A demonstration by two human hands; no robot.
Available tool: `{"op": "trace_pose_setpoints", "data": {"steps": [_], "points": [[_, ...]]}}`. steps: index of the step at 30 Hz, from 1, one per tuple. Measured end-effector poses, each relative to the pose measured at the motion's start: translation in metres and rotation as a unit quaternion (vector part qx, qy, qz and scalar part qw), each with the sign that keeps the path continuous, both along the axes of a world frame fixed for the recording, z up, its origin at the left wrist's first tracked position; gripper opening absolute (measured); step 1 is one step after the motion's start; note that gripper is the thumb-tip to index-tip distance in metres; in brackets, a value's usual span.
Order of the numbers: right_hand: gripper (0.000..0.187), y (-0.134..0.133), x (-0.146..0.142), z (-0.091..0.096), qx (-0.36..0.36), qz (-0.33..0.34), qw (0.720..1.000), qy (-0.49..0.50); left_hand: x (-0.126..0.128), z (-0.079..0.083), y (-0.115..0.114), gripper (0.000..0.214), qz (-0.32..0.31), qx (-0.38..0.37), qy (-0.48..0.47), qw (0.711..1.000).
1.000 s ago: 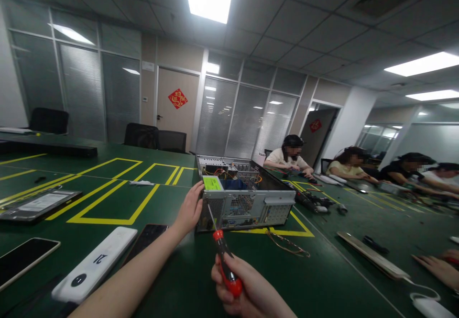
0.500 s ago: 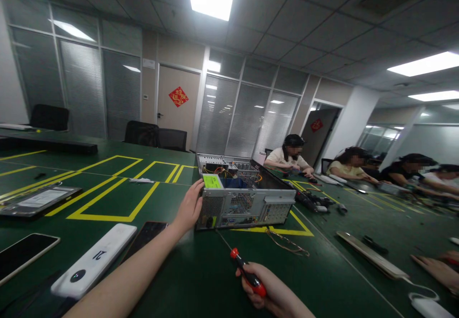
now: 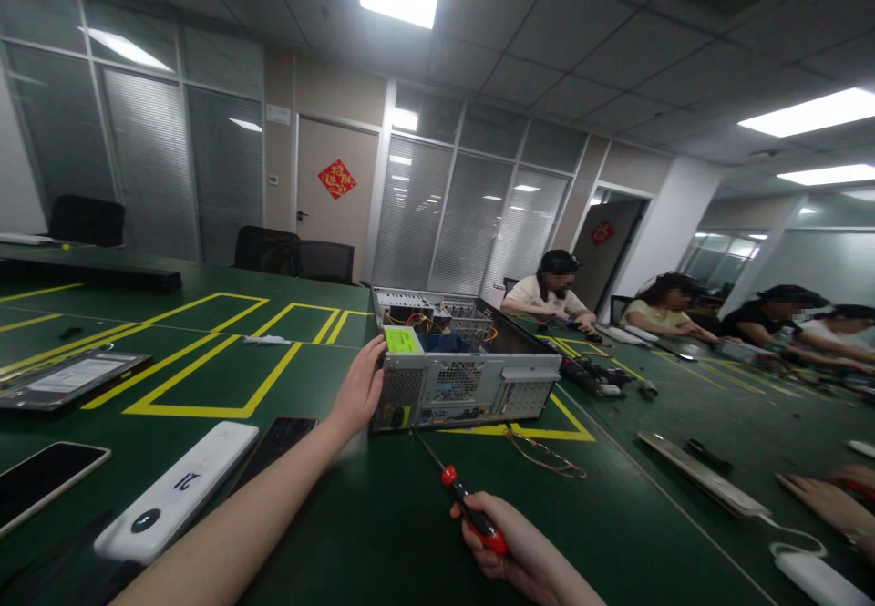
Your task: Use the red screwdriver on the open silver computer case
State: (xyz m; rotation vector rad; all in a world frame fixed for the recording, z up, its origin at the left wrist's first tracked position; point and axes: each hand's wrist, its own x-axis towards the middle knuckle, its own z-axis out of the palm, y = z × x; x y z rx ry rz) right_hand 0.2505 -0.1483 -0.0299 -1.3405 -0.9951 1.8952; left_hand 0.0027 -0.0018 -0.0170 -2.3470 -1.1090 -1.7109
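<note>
A metal computer case lies with its top side uncovered, its vented back panel facing me. Inside show coloured wires and a power supply with a bright green label. My left hand rests against the case's left side, fingers stretched out to the upper edge by the label. In front of the case, my right hand is closed around the red and black handle of a screwdriver. The screwdriver's thin shaft points up and left, its tip near the case's lower left edge. I cannot tell whether the tip touches anything.
On the left lie a hard drive, a phone, a white power bank and a dark phone. Eyeglasses lie right of the screwdriver. Several people sit along the right, and another person's hand shows there.
The view has shifted slightly. My left hand stays against the case, and my right hand still holds the screwdriver in nearly the same place.
</note>
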Motion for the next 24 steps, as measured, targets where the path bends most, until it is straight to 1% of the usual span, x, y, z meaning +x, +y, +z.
{"op": "trace_pose_setpoints", "data": {"steps": [4, 9, 12, 17, 20, 24], "points": [[0.03, -0.002, -0.003, 0.002, 0.014, -0.005, 1.0, -0.013, 0.0, 0.0, 0.001, 0.044, -0.001, 0.002, -0.005, 1.0], [0.028, -0.004, -0.01, 0.003, 0.047, -0.007, 0.995, -0.082, 0.0, 0.001, 0.0, 0.043, -0.006, -0.002, -0.006, 1.0], [0.027, -0.005, -0.013, 0.004, 0.067, -0.009, 0.993, -0.098, 0.001, 0.001, 0.0, 0.044, -0.007, 0.0, -0.007, 1.0], [0.025, -0.006, -0.011, 0.009, 0.046, -0.027, 0.992, -0.117, 0.001, 0.001, -0.001, 0.043, -0.005, -0.002, -0.005, 1.0], [0.024, -0.006, -0.01, 0.009, 0.049, -0.035, 0.991, -0.122, 0.001, 0.002, -0.001, 0.043, -0.004, -0.004, -0.006, 1.0], [0.022, -0.006, -0.011, 0.004, 0.064, -0.024, 0.989, -0.129, 0.002, 0.002, -0.002, 0.043, -0.003, -0.009, -0.007, 1.0]]}}
